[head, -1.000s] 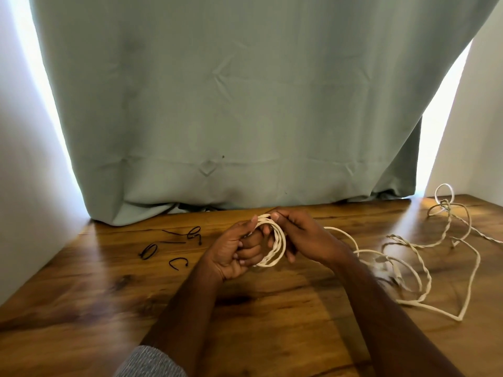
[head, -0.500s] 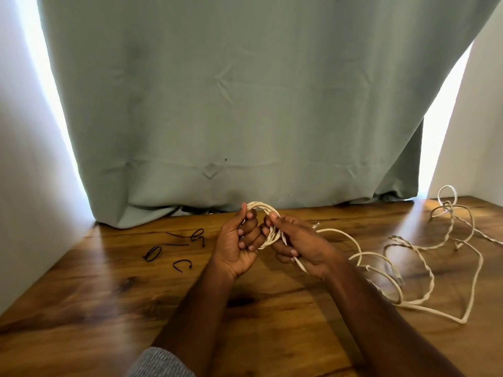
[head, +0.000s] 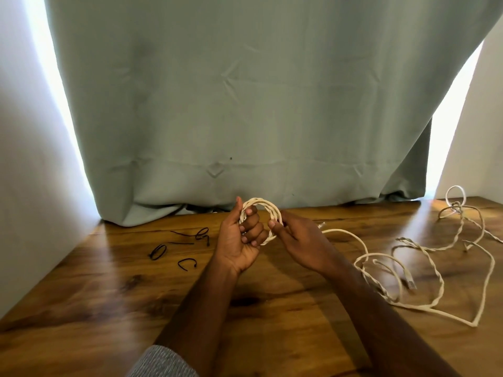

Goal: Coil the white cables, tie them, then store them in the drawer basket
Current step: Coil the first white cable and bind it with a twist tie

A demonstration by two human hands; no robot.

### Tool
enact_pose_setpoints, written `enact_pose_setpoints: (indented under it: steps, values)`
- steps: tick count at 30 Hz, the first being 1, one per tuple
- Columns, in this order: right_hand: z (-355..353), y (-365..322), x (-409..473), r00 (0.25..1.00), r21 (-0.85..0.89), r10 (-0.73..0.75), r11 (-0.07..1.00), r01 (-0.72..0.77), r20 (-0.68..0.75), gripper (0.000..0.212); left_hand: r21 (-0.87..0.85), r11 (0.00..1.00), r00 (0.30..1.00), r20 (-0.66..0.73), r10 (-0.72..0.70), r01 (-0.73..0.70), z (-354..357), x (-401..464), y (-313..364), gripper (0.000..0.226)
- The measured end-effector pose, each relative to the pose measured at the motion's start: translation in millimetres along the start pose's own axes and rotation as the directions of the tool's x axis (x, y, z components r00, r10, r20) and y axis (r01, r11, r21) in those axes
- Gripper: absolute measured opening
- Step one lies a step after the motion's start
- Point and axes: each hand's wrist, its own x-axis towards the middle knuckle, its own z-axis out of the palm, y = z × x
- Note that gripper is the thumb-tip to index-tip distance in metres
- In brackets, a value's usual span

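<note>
I am seeing my left hand point(head: 239, 240) gripping the white cable coil point(head: 262, 210), fingers point(head: 251, 227) curling through it above the worktop point(head: 109, 295); my right hand point(head: 302, 240) is pinching the coil's right side; loose cable point(head: 435, 270) is trailing right of the coil; black ties point(head: 179, 246), possibly four, are lying left of it.

I count two hands at work, my left point(head: 239, 238) and my right point(head: 302, 240). One coil point(head: 262, 206) sits between them. The loose white cable point(head: 408, 270) on the table point(head: 81, 308) is tangled, so I cannot tell the number. Three black ties point(head: 179, 248) lie there. One curtain point(head: 245, 104) hangs behind.
</note>
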Motion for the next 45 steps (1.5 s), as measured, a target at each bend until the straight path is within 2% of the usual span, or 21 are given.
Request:
enact_pose_setpoints:
  steps: [4,10,14,18,20,23,26,30,34,35,39,41,43,45]
  values:
    - [-8.2,10.2,-3.1,0.988,-0.273,0.015,0.962,0.027,0.151,0.044,-0.065,0.992,0.993,-0.06,0.103,-0.106,-6.7,2.9,10.3,0.043]
    - [-5.4,6.9,-4.6,0.984,-0.596,0.008,0.797,0.101,0.178,0.034,-0.118,0.982,0.987,-0.08,0.139,-0.148,-5.1,7.6,9.9,0.033]
    - [1.6,-4.8,-5.2,0.965,-0.602,-0.016,0.779,0.177,0.263,0.034,-0.036,0.986,0.967,-0.202,0.155,-0.165,-1.8,11.8,6.9,0.035]
    - [4.5,-16.7,-4.2,0.957,-0.574,-0.061,0.789,0.219,0.282,0.035,0.219,0.961,0.917,-0.322,0.233,-0.168,4.4,14.2,0.4,0.031]
    - [3.4,-16.2,-3.8,0.965,-0.588,-0.098,0.776,0.228,0.244,0.033,0.455,0.88,0.914,-0.285,0.29,-0.138,6.2,11.4,-2.7,0.027]
    - [-2.7,-10.4,-2.3,0.966,-0.545,-0.193,0.798,0.257,0.173,0.028,0.773,0.625,0.932,-0.142,0.333,-0.105,5.3,4.4,-8.1,0.023]
    - [-12.0,-2.8,-0.6,0.965,-0.451,-0.205,0.855,0.257,0.162,0.024,0.888,0.442,0.946,-0.026,0.324,-0.127,5.0,1.3,-12.0,0.026]
    - [-29.4,7.7,0.4,0.962,-0.309,-0.225,0.913,0.264,0.158,0.021,0.94,0.331,0.978,0.008,0.211,-0.079,-2.9,-2.6,-17.4,0.023]
    - [-41.8,17.3,2.3,0.971,-0.292,-0.237,0.926,0.239,0.041,0.014,0.939,0.338,0.998,-0.07,0.002,0.066,-10.3,-4.8,-20.5,0.032]
    - [-41.4,17.3,2.2,0.971,-0.273,-0.238,0.933,0.234,0.019,0.015,0.922,0.375,0.995,-0.076,-0.06,0.093,-8.0,-5.5,-20.2,0.035]
    - [-35.6,15.1,3.2,0.983,-0.205,-0.184,0.962,0.179,-0.007,0.047,0.752,0.592,0.94,-0.107,-0.323,0.289,1.3,-5.1,-18.7,0.058]
    - [-33.2,19.0,4.7,0.986,-0.209,-0.165,0.965,0.157,-0.023,0.045,0.641,0.676,0.9,-0.053,-0.433,0.364,0.9,-4.2,-15.8,0.068]
    - [-31.2,23.3,4.9,0.989,-0.148,-0.148,0.979,0.142,-0.028,0.033,0.563,0.746,0.893,0.03,-0.449,0.356,1.5,-4.5,-11.7,0.061]
    - [-28.5,22.2,3.0,0.992,-0.04,-0.123,0.992,0.122,-0.023,0.022,0.507,0.805,0.913,0.077,-0.399,0.309,2.3,-6.2,-8.9,0.045]
